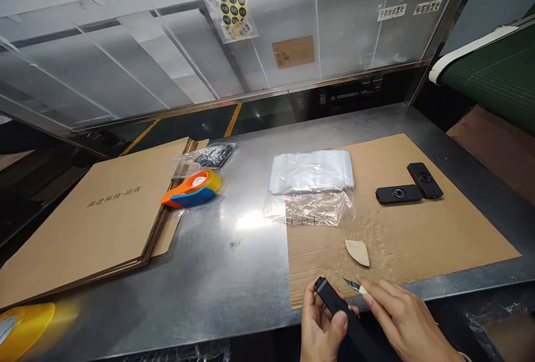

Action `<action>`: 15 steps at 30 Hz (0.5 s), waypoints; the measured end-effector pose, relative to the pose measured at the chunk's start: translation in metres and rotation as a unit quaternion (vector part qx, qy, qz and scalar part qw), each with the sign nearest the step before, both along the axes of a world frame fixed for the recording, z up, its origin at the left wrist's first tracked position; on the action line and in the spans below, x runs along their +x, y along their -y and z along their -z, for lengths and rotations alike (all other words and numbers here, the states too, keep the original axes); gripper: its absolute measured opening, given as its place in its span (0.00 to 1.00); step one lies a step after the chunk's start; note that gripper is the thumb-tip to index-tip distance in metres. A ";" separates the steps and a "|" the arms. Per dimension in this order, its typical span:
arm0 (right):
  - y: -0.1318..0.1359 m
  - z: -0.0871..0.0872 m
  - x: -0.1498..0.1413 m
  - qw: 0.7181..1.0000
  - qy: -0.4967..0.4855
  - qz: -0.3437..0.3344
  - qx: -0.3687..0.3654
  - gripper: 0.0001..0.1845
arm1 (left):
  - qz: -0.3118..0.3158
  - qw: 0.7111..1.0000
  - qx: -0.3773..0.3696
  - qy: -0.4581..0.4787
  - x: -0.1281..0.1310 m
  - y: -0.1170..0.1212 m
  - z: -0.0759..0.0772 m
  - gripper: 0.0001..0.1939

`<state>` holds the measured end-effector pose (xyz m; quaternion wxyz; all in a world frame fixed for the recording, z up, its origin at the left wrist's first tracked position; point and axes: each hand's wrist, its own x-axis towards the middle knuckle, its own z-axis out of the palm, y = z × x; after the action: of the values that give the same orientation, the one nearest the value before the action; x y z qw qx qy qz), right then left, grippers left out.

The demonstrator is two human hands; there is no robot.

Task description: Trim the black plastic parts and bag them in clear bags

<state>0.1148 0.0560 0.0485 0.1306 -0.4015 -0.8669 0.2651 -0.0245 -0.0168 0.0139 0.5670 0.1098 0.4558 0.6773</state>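
Observation:
My left hand (320,326) is wrapped round a black rectangular device (334,301), its thumb pressed on the casing. In my right hand (401,312) is a small craft knife (353,285) with a pointed blade and a pale handle, mostly covered by the fingers. The blade lies just right of the device's upper end, pointing left, apart from it or nearly so. Beyond the hands, a cream fan-shaped pad (358,253) rests on the cardboard sheet (451,245). Two similar black devices (399,194) with round centres lie touching at the sheet's right.
A stack of clear plastic bags (311,171) lies across the cardboard's left edge. Flat cartons (104,206) and an orange-blue tape dispenser (190,188) are at left. A yellow tape roll (27,328) sits near the front left corner. A transparent panel (271,16) hangs behind the metal table (234,284).

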 end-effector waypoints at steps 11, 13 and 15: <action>0.003 -0.022 -0.006 0.996 -0.035 -0.050 0.070 0.18 | -0.020 0.999 -0.037 -0.013 0.001 0.002 -0.001 0.34; 0.003 -0.021 -0.007 0.995 -0.020 -0.063 0.073 0.18 | -0.026 0.999 -0.034 -0.015 0.002 0.003 -0.001 0.34; 0.003 -0.020 -0.007 0.995 -0.011 -0.071 0.075 0.18 | -0.028 0.999 -0.029 -0.015 0.003 0.003 -0.001 0.34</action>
<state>0.1083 0.0531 0.0687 0.1506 -0.3252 -0.9092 0.2119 -0.0218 -0.0194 0.0149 0.5442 0.0904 0.4866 0.6774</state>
